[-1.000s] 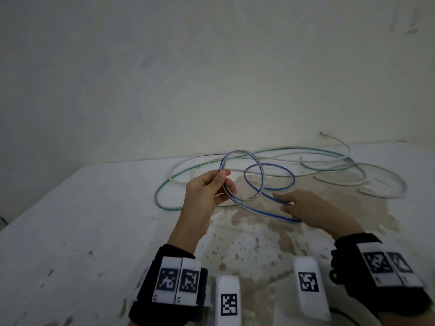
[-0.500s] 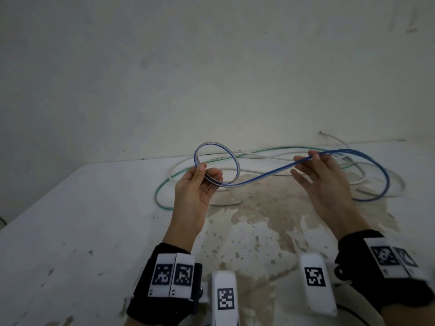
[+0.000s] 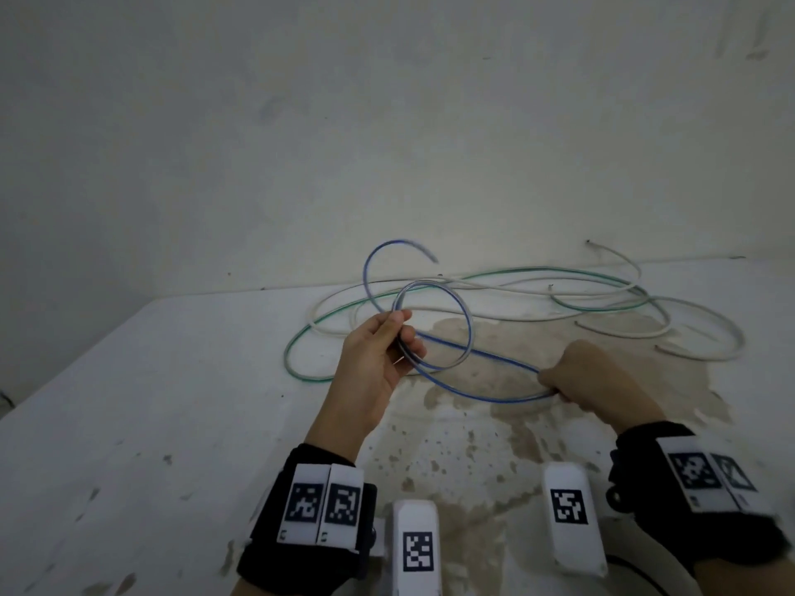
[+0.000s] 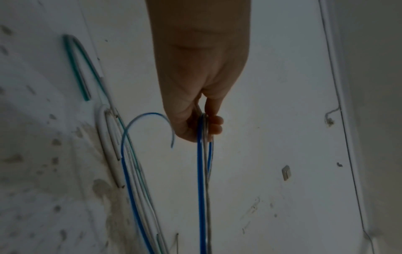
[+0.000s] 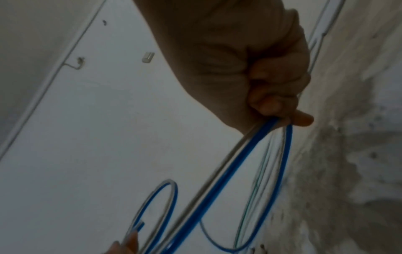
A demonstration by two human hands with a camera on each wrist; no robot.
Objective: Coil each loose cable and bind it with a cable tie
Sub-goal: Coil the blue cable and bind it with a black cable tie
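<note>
A blue cable [image 3: 469, 337] is partly coiled above the white table [image 3: 129, 402]. My left hand [image 3: 387, 350] pinches the small coil of loops between thumb and fingers; in the left wrist view the blue cable [image 4: 201, 171] hangs from the left hand [image 4: 202, 127]. The cable's free end [image 3: 432, 256] curls up behind the coil. A long loop runs right to my right hand [image 3: 576, 380], which grips it in curled fingers; the right wrist view shows the right hand [image 5: 280, 110] gripping the blue cable [image 5: 217, 189]. No cable tie is visible.
A green cable [image 3: 507, 275] and a white cable [image 3: 697, 320] lie tangled on the table's far side by the wall. A brown stain [image 3: 494, 406] covers the table's middle. Two white tagged blocks [image 3: 417, 548] [image 3: 570, 514] sit at the near edge.
My right hand has dropped from the far right toward the table's middle, drawing a long loop of blue cable low. The left hand's coil shifted right, and the free end flicked up behind it.
</note>
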